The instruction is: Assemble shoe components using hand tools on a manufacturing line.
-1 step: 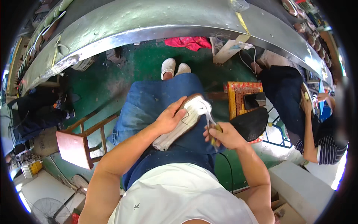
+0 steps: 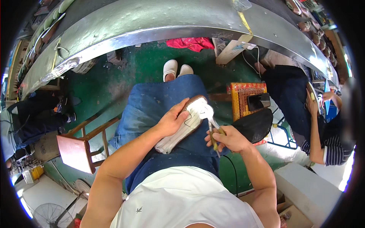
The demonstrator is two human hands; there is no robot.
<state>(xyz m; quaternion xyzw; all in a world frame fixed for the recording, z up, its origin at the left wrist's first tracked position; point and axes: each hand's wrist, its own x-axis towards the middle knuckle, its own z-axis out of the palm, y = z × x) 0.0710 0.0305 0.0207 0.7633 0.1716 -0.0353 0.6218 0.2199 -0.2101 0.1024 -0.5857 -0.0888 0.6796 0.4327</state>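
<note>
Across my lap lies a white shoe (image 2: 186, 127) with a brown stitched edge round its far end, its pale underside facing up. My left hand (image 2: 172, 121) grips it from the left side, thumb on top. A thin dark curved strand shows beside that thumb. In my right hand (image 2: 230, 139) is a pair of metal pincers (image 2: 211, 122) with yellowish handles, fingers wrapped round them. Their rounded jaws are over the shoe's far right part. The glare there hides whether the jaws bite on the edge.
A metal-edged bench (image 2: 152, 28) curves across the far side. Left stands a wooden stool (image 2: 76, 154); right, a patterned seat (image 2: 238, 102) carries a phone (image 2: 259, 101). A co-worker (image 2: 292, 91) sits at the right, holding a shoe. A fan (image 2: 51, 214) is at lower left.
The pincers have shifted slightly, and their jaws and handles look sharper than before. My left hand keeps its hold on the shoe. The whole view has moved a little.
</note>
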